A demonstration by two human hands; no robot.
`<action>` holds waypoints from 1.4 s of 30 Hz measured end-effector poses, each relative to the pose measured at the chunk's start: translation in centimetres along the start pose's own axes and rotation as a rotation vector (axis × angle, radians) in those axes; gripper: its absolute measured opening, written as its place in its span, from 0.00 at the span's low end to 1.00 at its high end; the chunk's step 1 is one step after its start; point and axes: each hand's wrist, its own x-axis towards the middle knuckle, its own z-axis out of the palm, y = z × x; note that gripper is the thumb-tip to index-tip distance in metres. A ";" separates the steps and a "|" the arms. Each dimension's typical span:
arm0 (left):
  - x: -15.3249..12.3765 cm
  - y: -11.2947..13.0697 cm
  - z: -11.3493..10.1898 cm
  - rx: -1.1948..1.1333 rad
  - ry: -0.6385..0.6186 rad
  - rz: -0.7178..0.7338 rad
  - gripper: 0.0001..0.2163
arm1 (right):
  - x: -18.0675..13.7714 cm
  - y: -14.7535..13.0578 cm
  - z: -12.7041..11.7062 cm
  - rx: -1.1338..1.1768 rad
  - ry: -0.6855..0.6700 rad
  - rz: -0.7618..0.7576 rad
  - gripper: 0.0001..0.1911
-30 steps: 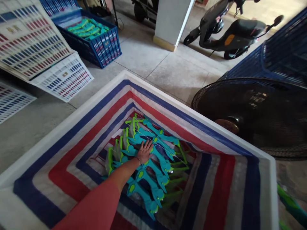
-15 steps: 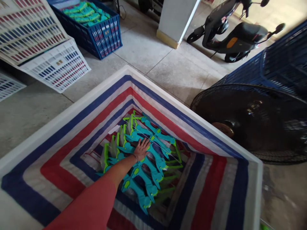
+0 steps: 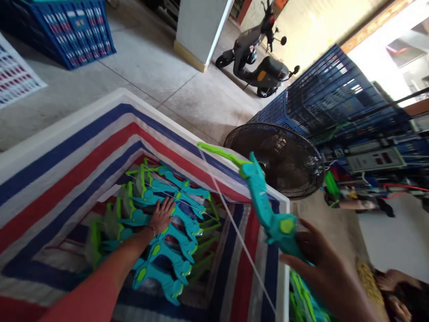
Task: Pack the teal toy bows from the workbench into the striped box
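Note:
My left hand (image 3: 161, 215) lies flat, fingers spread, on a pile of teal and green toy bows (image 3: 167, 223) at the bottom of a large box lined with red, white and blue striped sheet (image 3: 60, 156). My right hand (image 3: 318, 264) comes in at the lower right and grips the teal handle of another toy bow (image 3: 261, 201). This bow's green limb points up and left over the box's rim, and its white string runs down across the box's right side.
A black floor fan (image 3: 278, 156) stands just past the box's far right corner. Behind it are stacked blue crates (image 3: 328, 98), a parked scooter (image 3: 261, 67) and a white pillar (image 3: 197, 31). Another blue crate (image 3: 77, 27) sits at the top left. More green toy parts (image 3: 301, 299) lie below my right hand.
The view has swung right. My right hand has come into view holding a toy bow over the box's right rim. My left hand still rests on the pile.

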 end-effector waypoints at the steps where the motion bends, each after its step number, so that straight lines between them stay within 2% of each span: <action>1: 0.0 0.0 0.1 -0.001 0.002 0.003 0.28 | 0.3 -0.1 1.5 0.034 -0.050 0.006 0.48; 4: -0.1 -0.1 0.3 0.004 -0.006 0.010 0.28 | 1.7 -1.2 6.4 0.093 -0.104 -0.015 0.49; 7: -0.1 -0.3 0.3 0.013 -0.019 0.005 0.29 | 3.2 -3.6 9.7 0.265 -0.146 0.036 0.49; 9: -0.1 -0.3 0.3 0.015 -0.023 0.008 0.29 | 3.8 -5.2 11.4 0.506 -0.331 0.154 0.43; 11: -0.1 -0.2 0.2 0.015 -0.020 0.014 0.29 | 3.9 -6.4 13.1 0.721 -0.630 0.307 0.34; 13: -0.2 -0.1 0.1 0.014 -0.018 0.016 0.29 | 3.7 -7.1 14.9 0.818 -0.880 0.430 0.31; 15: -0.2 -0.1 0.1 0.015 -0.020 0.015 0.30 | 3.7 -7.3 16.6 0.834 -0.969 0.450 0.28; 18: -0.3 -0.3 0.3 0.019 -0.032 0.019 0.30 | 5.3 -7.0 18.8 0.707 -0.968 0.284 0.20; 19: -0.3 -0.4 0.3 0.021 -0.037 0.020 0.31 | 6.2 -6.6 19.7 0.606 -0.945 0.178 0.18; 21: -0.2 -0.5 0.5 0.027 -0.046 0.020 0.31 | 8.3 -5.1 22.1 0.356 -0.812 -0.092 0.16; 23: -0.2 -0.5 0.5 0.037 -0.051 0.017 0.31 | 10.1 -2.8 25.5 0.109 -0.597 -0.329 0.20; 25: -0.1 -0.5 0.5 0.052 -0.050 0.017 0.32 | 11.0 -0.1 29.7 -0.146 -0.450 -0.433 0.33; 28: -0.1 -0.6 0.8 0.076 -0.041 0.032 0.32 | 11.6 3.9 36.1 -0.429 -0.393 -0.389 0.40; 31: -0.3 -1.0 1.4 0.095 -0.012 0.058 0.32 | 12.2 6.6 41.4 -0.488 -0.374 -0.339 0.38; 34: -0.4 -1.2 1.7 0.099 0.028 0.072 0.32 | 13.0 8.0 45.3 -0.527 -0.372 -0.319 0.34; 38: -0.3 -1.1 1.2 0.096 0.008 0.064 0.31 | 13.2 8.5 48.2 -0.584 -0.366 -0.264 0.32; 42: -0.1 -0.6 0.1 0.094 -0.053 0.059 0.31 | 13.0 8.6 48.7 -0.610 -0.378 -0.265 0.32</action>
